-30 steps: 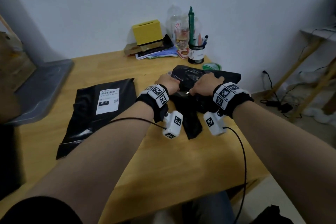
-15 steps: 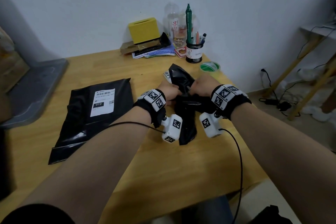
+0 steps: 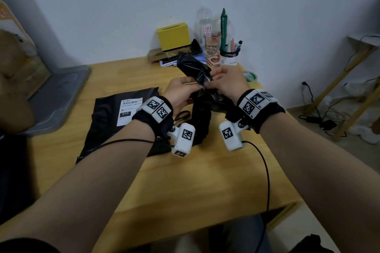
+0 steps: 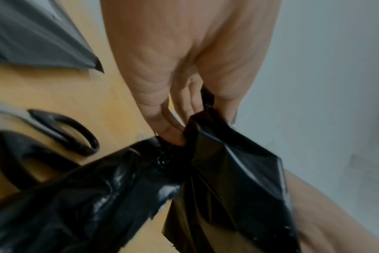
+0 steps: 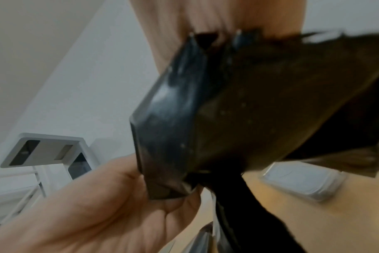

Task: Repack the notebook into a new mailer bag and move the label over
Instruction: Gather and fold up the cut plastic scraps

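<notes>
We pinch the crumpled black mailer bag (image 3: 195, 68) in a tight grip, left hand (image 3: 181, 92) and right hand (image 3: 230, 82) together, raised off the worktop (image 3: 195, 181) mid-surface.

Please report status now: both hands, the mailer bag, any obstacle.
Left hand and right hand both pinch the black mailer bag, held above the table. Labelled mailer lies flat at left. Nothing blocking.
</notes>
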A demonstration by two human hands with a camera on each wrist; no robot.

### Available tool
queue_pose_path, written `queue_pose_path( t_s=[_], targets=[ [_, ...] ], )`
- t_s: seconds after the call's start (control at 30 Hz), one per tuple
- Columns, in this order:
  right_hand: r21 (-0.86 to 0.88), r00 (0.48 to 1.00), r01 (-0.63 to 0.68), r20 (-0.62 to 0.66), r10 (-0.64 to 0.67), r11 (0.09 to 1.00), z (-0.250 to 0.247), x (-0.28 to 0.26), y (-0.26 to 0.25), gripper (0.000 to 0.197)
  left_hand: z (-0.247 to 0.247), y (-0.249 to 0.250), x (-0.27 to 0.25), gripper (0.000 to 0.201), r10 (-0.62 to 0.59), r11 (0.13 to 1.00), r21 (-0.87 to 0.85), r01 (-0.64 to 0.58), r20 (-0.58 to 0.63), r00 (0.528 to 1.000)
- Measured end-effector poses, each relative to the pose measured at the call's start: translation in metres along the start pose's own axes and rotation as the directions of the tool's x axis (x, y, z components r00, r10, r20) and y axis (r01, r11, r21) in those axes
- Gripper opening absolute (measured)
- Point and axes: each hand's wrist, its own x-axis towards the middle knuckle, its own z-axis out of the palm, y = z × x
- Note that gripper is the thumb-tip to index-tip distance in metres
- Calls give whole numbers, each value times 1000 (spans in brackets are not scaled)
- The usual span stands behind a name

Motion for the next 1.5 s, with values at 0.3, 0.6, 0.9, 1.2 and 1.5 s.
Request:
queue_pose_path(
  t_s=[0.3, 0.6, 0.9, 1.2, 1.5],
  targets=[
    [34, 992, -13, 126, 9, 999, 27, -15, -20, 11, -37, 9, -17, 34, 170, 942, 306, -142, -68, 983],
    [200, 986, 162, 6, -166, 966, 5, -27, -42, 7, -61, 7, -17, 37, 271, 886, 429, -175, -172, 947],
    [-81, 924, 207, 344, -167, 975, 10, -48, -54, 41, -50, 17, -25, 43, 339, 782, 594, -188, -153, 928],
    [-437, 928, 355, 277, -252, 826, 32, -45, -42, 30, -50, 25, -38, 36, 270, 911, 347, -222, -96, 958],
    [-431, 984, 138, -40, -171, 892, 33, -42, -34, 16, -75, 45, -60, 20, 5, 973, 231, 8, -55, 998]
  ],
)
